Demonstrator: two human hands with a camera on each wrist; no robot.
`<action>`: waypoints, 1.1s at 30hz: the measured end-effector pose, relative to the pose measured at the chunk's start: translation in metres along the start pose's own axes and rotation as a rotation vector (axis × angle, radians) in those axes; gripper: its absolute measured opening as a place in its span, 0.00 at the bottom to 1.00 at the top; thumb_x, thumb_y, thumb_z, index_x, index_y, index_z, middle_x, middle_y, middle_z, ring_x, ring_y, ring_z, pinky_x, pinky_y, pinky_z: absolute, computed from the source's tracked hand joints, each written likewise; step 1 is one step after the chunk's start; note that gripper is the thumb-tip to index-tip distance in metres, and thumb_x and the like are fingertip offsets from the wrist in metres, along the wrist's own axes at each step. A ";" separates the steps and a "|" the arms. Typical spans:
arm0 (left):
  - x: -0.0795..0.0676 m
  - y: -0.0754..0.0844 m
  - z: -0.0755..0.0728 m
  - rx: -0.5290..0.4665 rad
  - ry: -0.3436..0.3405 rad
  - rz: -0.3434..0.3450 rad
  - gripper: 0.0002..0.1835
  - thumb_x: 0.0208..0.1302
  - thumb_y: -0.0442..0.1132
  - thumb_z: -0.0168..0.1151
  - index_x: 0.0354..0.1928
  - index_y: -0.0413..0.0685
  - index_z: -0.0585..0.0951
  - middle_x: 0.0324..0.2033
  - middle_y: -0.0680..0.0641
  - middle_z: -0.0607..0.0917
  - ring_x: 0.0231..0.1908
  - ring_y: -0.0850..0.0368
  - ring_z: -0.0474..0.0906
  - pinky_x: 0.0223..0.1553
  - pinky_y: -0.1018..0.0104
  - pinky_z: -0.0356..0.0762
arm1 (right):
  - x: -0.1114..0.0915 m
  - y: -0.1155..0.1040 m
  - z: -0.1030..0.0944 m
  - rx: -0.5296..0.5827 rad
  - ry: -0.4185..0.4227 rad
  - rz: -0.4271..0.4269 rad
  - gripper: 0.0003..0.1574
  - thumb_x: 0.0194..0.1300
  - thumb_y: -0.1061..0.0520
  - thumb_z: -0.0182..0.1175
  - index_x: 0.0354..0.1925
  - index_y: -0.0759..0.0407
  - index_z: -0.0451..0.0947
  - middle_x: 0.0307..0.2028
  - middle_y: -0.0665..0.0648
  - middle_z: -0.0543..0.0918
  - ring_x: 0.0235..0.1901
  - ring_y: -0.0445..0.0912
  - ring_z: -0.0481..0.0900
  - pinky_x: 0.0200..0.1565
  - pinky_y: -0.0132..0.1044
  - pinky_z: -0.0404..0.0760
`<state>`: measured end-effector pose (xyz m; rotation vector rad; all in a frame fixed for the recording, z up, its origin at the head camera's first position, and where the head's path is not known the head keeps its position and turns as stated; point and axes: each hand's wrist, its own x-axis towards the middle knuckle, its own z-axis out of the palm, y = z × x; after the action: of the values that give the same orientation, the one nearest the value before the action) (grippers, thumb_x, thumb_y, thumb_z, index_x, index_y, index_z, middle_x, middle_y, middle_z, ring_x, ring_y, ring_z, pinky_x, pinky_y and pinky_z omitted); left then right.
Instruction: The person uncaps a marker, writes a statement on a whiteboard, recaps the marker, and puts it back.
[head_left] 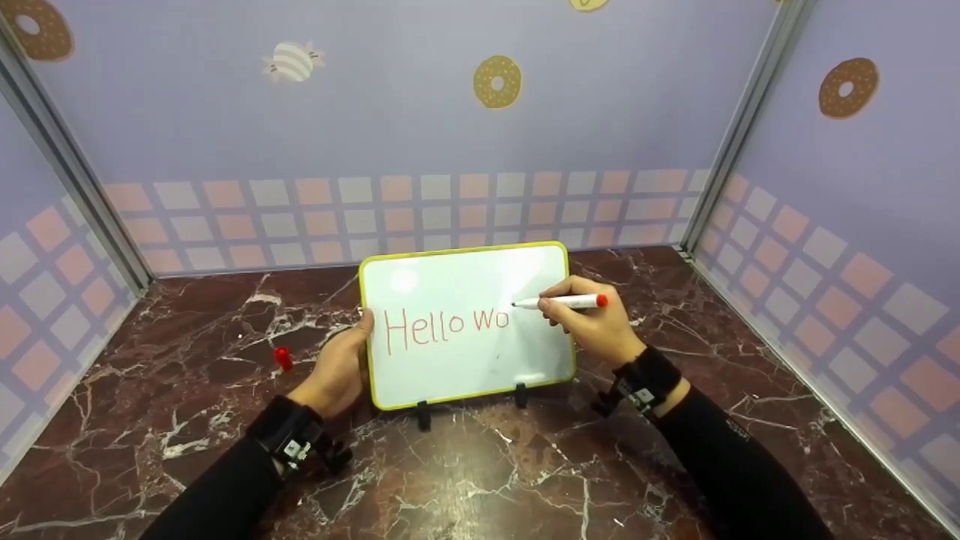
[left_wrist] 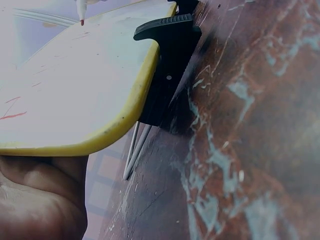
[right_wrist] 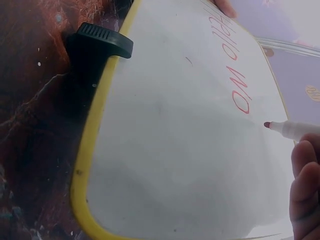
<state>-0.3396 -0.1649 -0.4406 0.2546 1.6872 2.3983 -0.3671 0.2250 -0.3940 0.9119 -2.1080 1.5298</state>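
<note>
A yellow-framed whiteboard (head_left: 450, 367) leans back on a black stand (head_left: 424, 416), with "Hello wo" in red across its middle. My left hand (head_left: 339, 371) grips the board's left edge, thumb at the front rim; its other fingers are mostly hidden behind. My right hand (head_left: 596, 322) pinches a white marker (head_left: 574, 301) with a red end. In the right wrist view, the uncapped tip of the marker (right_wrist: 300, 130) is just past the "o"; whether it touches the board, I cannot tell. On the table left of my left hand lies a red marker cap (head_left: 283, 358).
The dark red marbled table (head_left: 480, 480) reaches to a patterned back wall (head_left: 390, 135) and side walls. Metal posts (head_left: 742, 127) stand at the corners. Hooked black stand feet (left_wrist: 170, 70) jut forward below the board's lower edge.
</note>
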 end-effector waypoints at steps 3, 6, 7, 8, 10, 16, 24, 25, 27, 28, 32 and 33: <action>0.000 0.000 0.000 0.008 -0.014 0.005 0.39 0.90 0.63 0.41 0.74 0.34 0.75 0.57 0.38 0.90 0.55 0.44 0.89 0.57 0.49 0.88 | 0.000 0.001 -0.001 -0.005 0.003 -0.005 0.03 0.74 0.67 0.74 0.44 0.64 0.91 0.30 0.57 0.89 0.26 0.55 0.85 0.25 0.31 0.81; 0.000 0.000 0.000 0.011 -0.021 0.006 0.39 0.90 0.64 0.40 0.75 0.33 0.74 0.57 0.38 0.90 0.55 0.44 0.89 0.57 0.49 0.88 | 0.000 0.002 -0.001 -0.011 0.009 -0.011 0.03 0.73 0.67 0.74 0.45 0.64 0.91 0.30 0.57 0.89 0.26 0.55 0.85 0.24 0.31 0.80; 0.000 0.000 0.000 0.011 -0.021 0.004 0.40 0.90 0.64 0.39 0.75 0.33 0.74 0.57 0.38 0.90 0.55 0.44 0.89 0.57 0.49 0.88 | 0.000 0.002 -0.001 -0.013 0.009 -0.011 0.04 0.73 0.67 0.74 0.45 0.64 0.91 0.30 0.57 0.90 0.26 0.56 0.85 0.24 0.31 0.80; 0.000 0.000 0.000 0.012 -0.022 0.002 0.40 0.90 0.64 0.39 0.75 0.33 0.74 0.57 0.38 0.90 0.55 0.44 0.89 0.57 0.49 0.88 | 0.000 0.002 -0.001 -0.014 0.007 -0.012 0.04 0.73 0.67 0.74 0.45 0.64 0.91 0.30 0.57 0.90 0.26 0.56 0.85 0.24 0.31 0.80; 0.000 0.000 0.000 0.011 -0.022 -0.002 0.40 0.90 0.64 0.39 0.76 0.33 0.74 0.57 0.38 0.90 0.55 0.44 0.89 0.57 0.49 0.88 | 0.000 0.003 -0.001 -0.014 0.003 -0.011 0.04 0.73 0.67 0.74 0.45 0.64 0.91 0.30 0.57 0.90 0.26 0.57 0.85 0.25 0.31 0.81; 0.001 0.001 0.001 0.010 -0.021 -0.001 0.40 0.90 0.63 0.39 0.76 0.33 0.74 0.57 0.38 0.90 0.55 0.44 0.89 0.58 0.49 0.88 | 0.000 0.003 0.000 -0.027 -0.005 -0.017 0.03 0.73 0.66 0.74 0.45 0.64 0.91 0.30 0.56 0.90 0.27 0.54 0.85 0.26 0.31 0.81; 0.000 0.001 0.000 0.007 -0.020 -0.004 0.40 0.90 0.64 0.39 0.76 0.33 0.74 0.58 0.38 0.90 0.56 0.44 0.89 0.59 0.48 0.88 | 0.000 0.003 0.000 -0.038 -0.018 -0.028 0.02 0.72 0.67 0.75 0.43 0.65 0.91 0.29 0.56 0.90 0.26 0.49 0.85 0.26 0.30 0.81; 0.000 0.000 0.000 0.006 -0.016 -0.003 0.40 0.90 0.64 0.39 0.76 0.34 0.74 0.57 0.38 0.90 0.55 0.44 0.89 0.59 0.49 0.88 | 0.000 0.003 0.000 -0.035 -0.024 -0.027 0.02 0.72 0.67 0.75 0.42 0.66 0.90 0.29 0.56 0.90 0.26 0.49 0.85 0.26 0.30 0.81; 0.000 0.000 0.000 0.003 -0.010 -0.001 0.39 0.90 0.64 0.40 0.75 0.33 0.75 0.57 0.38 0.90 0.55 0.44 0.90 0.58 0.49 0.88 | 0.001 0.002 0.000 -0.030 -0.034 -0.022 0.03 0.72 0.67 0.75 0.42 0.68 0.90 0.29 0.57 0.90 0.26 0.49 0.85 0.27 0.30 0.81; 0.000 0.000 0.000 0.003 -0.009 -0.001 0.39 0.90 0.64 0.40 0.74 0.33 0.75 0.57 0.39 0.90 0.55 0.44 0.90 0.58 0.49 0.88 | 0.001 0.002 0.000 -0.028 -0.039 -0.020 0.03 0.72 0.67 0.75 0.41 0.68 0.90 0.29 0.57 0.90 0.26 0.48 0.85 0.27 0.30 0.81; 0.001 0.000 0.001 -0.003 0.003 0.008 0.38 0.90 0.63 0.40 0.72 0.33 0.76 0.55 0.39 0.91 0.54 0.44 0.89 0.57 0.49 0.88 | 0.001 0.001 -0.001 -0.031 -0.059 -0.021 0.04 0.72 0.66 0.74 0.40 0.69 0.90 0.28 0.57 0.90 0.25 0.45 0.83 0.27 0.30 0.81; 0.001 -0.001 0.001 -0.004 0.004 0.010 0.38 0.90 0.62 0.39 0.72 0.33 0.76 0.55 0.39 0.91 0.53 0.44 0.89 0.57 0.49 0.88 | 0.000 0.001 -0.001 -0.032 -0.063 -0.022 0.03 0.72 0.66 0.74 0.39 0.68 0.90 0.28 0.57 0.89 0.25 0.45 0.83 0.27 0.30 0.81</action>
<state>-0.3399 -0.1632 -0.4406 0.2584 1.6865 2.4101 -0.3683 0.2259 -0.3942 0.9801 -2.1526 1.4701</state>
